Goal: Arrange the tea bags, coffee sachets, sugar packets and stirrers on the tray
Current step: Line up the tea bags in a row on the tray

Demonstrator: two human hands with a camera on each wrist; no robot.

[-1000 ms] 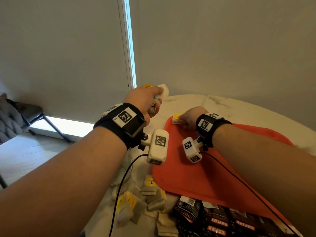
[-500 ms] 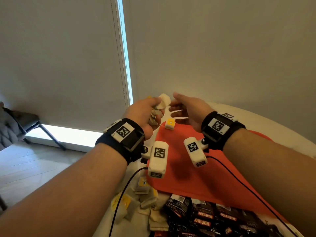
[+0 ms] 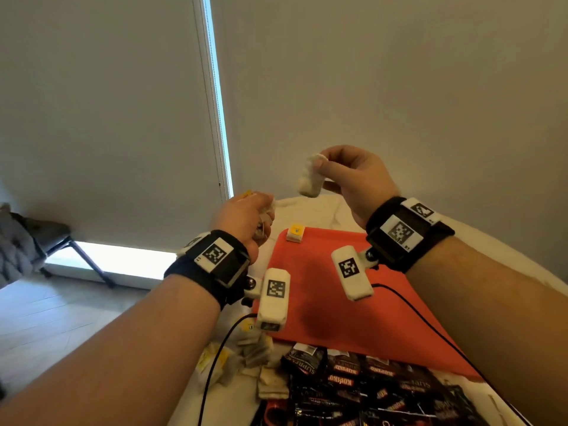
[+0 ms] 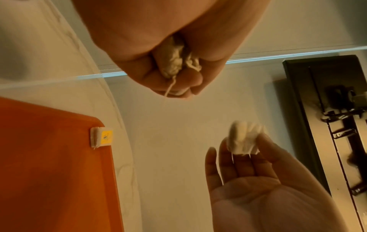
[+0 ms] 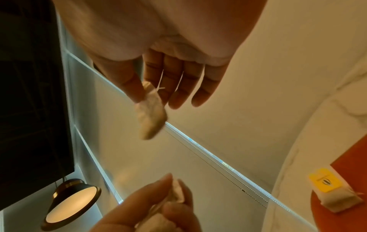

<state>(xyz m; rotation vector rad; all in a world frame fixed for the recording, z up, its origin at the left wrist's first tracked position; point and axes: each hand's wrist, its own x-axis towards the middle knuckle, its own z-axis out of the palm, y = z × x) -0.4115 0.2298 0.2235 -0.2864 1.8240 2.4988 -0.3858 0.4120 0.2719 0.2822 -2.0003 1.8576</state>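
My right hand (image 3: 347, 170) is raised above the table and pinches a white tea bag (image 3: 310, 179) between thumb and forefinger; the same tea bag (image 5: 151, 113) hangs below the fingers in the right wrist view. My left hand (image 3: 249, 216) is a fist gripping a bunch of tea bags (image 4: 174, 62) with a string dangling. One tea bag with a yellow tag (image 3: 295, 233) lies at the far left corner of the orange tray (image 3: 332, 302).
Loose tea bags (image 3: 246, 355) lie in a heap on the white table left of the tray's near corner. Dark coffee sachets (image 3: 362, 385) are piled along the near edge. A chair (image 3: 37, 241) stands on the floor at the far left.
My right hand left the tagged tea bag on the tray corner, reached to the left hand, took one tea bag from it and lifted it up and to the right.
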